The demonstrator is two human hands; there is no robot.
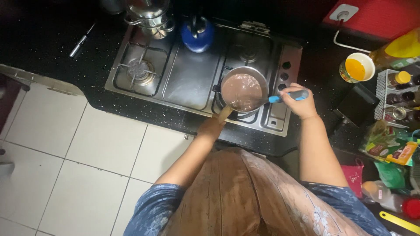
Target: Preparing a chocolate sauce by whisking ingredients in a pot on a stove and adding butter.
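- Small saucepan [243, 91] sits on the near right burner of the steel stove [188, 78], filled with smooth brown liquid
- Left hand [211, 127] has its fingers closed round the pan's wooden handle [224, 113]
- Right hand [301, 102] grips a blue-handled utensil [288, 96] dipped at the pan's right rim
- Liquid looks evenly mixed, so the stirring seems well along; the pan is not yet off the burner
- Blue kettle [197, 33] stands far behind

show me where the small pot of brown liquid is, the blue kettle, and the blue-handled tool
Small pot [243, 91], head view: on the brown liquid inside it.
Blue kettle [197, 36], head view: on its rounded blue body.
Blue-handled tool [275, 98], head view: on the blue end showing left of the right hand [301, 103].
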